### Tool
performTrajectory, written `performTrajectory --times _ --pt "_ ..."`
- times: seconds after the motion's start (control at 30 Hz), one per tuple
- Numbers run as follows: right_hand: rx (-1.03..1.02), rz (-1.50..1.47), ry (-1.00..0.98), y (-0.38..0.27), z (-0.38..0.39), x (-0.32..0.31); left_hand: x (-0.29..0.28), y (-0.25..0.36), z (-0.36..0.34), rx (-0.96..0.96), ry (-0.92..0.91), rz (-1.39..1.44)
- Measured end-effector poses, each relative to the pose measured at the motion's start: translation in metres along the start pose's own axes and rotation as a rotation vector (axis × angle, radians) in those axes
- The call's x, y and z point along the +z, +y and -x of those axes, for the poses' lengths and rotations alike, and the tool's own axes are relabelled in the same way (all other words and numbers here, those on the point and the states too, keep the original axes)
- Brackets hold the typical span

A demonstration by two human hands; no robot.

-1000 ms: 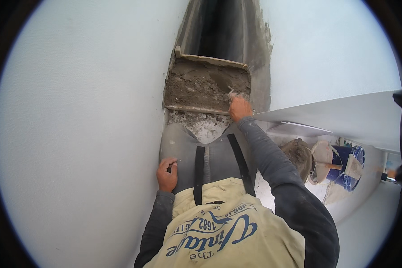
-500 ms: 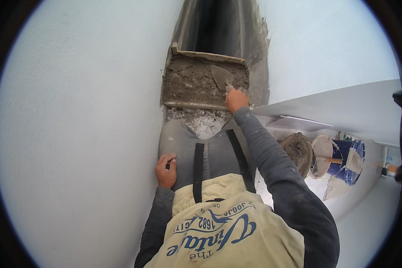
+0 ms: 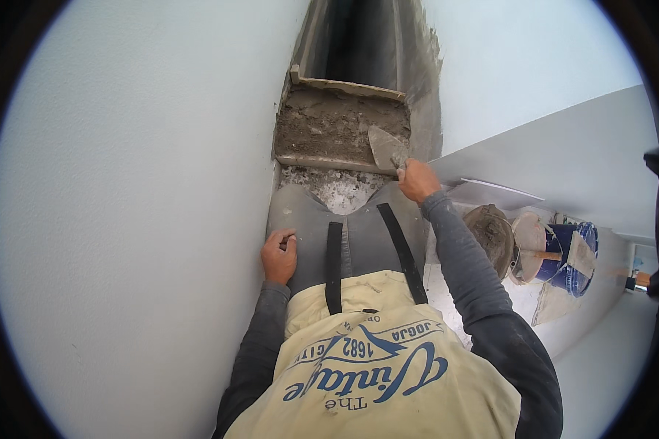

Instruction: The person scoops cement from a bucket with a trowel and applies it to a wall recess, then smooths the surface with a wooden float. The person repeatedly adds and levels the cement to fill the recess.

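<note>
My right hand (image 3: 417,181) is closed round the handle of a trowel (image 3: 386,148), whose pointed metal blade lies over the right end of a bed of wet grey-brown mortar (image 3: 322,121). The mortar fills a step between a far wooden board (image 3: 355,89) and a near strip (image 3: 329,163). Its surface is smoother along the far side and rougher in the middle. My left hand (image 3: 279,256) rests on my left thigh with curled fingers. Whether something small is inside them, I cannot make out.
White walls (image 3: 146,183) hem me in on both sides. A dark opening (image 3: 359,44) lies beyond the board. Mortar crumbs litter the floor (image 3: 340,192) before my knees. To my right are a mortar bucket (image 3: 490,238), a round pinkish lid or pail (image 3: 527,245) and a blue bucket (image 3: 564,252).
My right hand and the trowel have moved right and slightly nearer, toward the mortar's right end. My left hand stays on the thigh, while the view has shifted a little.
</note>
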State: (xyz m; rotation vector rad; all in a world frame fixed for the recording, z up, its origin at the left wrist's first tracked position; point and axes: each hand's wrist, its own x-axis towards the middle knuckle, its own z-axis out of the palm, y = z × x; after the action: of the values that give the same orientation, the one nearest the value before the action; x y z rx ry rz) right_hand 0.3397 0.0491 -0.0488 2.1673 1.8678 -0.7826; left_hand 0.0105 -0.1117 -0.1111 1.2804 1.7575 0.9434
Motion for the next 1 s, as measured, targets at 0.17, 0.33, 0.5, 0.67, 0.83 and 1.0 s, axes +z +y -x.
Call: performTrajectory --times 0.17,0.33,0.5,0.67,0.83,1.0 --pt "-0.233 -0.539 0.257 0.045 0.119 -0.01 0.008 -0.004 -0.01 0.114 0.062 -0.017" --pt "0.08 -0.754 0.129 0.117 0.222 -0.049 0.021 -0.01 -0.014 0.119 -0.031 -0.015" --pt "0.072 -0.296 0.403 0.217 0.298 -0.081 0.029 -0.017 -0.019 0.088 -0.046 0.002" --pt "0.154 0.207 0.202 0.263 0.299 -0.091 0.033 -0.023 -0.025 0.131 -0.067 -0.054" --pt "0.096 0.531 0.316 0.182 0.235 -0.071 0.038 -0.021 -0.025 0.124 -0.093 -0.091" --pt "-0.152 0.495 0.09 0.187 0.229 -0.047 0.04 -0.013 -0.022 0.108 -0.08 -0.126"
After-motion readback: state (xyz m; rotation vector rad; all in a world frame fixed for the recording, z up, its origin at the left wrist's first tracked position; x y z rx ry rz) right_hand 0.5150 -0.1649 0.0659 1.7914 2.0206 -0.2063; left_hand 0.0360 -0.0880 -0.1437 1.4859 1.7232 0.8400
